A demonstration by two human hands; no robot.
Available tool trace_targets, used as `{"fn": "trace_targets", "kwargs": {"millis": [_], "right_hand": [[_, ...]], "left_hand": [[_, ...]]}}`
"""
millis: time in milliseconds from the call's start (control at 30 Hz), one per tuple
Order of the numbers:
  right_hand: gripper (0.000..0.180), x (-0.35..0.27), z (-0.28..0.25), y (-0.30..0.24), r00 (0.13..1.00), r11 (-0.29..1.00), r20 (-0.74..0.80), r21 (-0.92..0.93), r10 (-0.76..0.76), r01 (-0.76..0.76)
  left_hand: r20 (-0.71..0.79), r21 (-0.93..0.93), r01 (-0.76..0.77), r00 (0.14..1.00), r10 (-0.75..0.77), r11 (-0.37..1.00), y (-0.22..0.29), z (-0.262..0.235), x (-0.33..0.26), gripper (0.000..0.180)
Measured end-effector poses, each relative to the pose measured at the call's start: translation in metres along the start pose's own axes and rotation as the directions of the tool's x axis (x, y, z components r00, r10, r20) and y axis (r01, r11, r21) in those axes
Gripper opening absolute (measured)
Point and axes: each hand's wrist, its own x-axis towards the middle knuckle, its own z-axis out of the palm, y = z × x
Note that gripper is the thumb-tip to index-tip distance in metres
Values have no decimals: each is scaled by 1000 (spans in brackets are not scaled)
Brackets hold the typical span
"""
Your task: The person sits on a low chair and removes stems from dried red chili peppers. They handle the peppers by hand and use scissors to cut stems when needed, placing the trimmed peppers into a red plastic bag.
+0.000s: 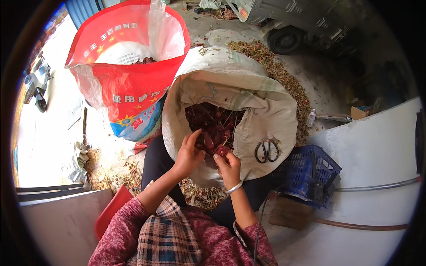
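Two hands of mine work inside one sack. My left hand (188, 153) lies with its fingers loosely spread, reaching down onto the dried red chillies (213, 126) that fill it. My right hand (228, 166), with a silver bangle (234, 188) at the wrist, is closed in a pinch around one chilli (221, 150) at the near edge of the heap, just beside my left fingertips.

The chillies sit in a pale woven sack (262, 111) with its mouth rolled down wide, propped against my knees. One pair of black-handled scissors (266, 150) rests on the sack's folded rim, to the right of my right hand.

Behind it, to the left, stands a second sack (128, 88), red, with a white band near the top, white lettering, yellow stars and a blue patch low on its front; a clear liner rises from its mouth, and a few dark chillies show inside.

One blue plastic crate (308, 170) stands at my right, beside a grey slab (377, 146). Dry stems and husks (284, 75) litter the ground behind the pale sack.
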Motion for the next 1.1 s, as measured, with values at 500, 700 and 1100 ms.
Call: {"fn": "trace_targets", "kwargs": {"millis": [500,700,1100], "right_hand": [[17,-88,19,-40,932,777,95,-527,-350,345],[24,-107,28,-51,878,628,319,-613,-357,479],[16,-116,21,-97,865,704,196,-512,-461,492]], "left_hand": [[312,-338,205,945,-96,919,52,-32,-77,32],[235,-362,15,969,76,932,64,-27,-96,33],[322,-140,-269,898,301,953,77,-45,-104,22]]}}
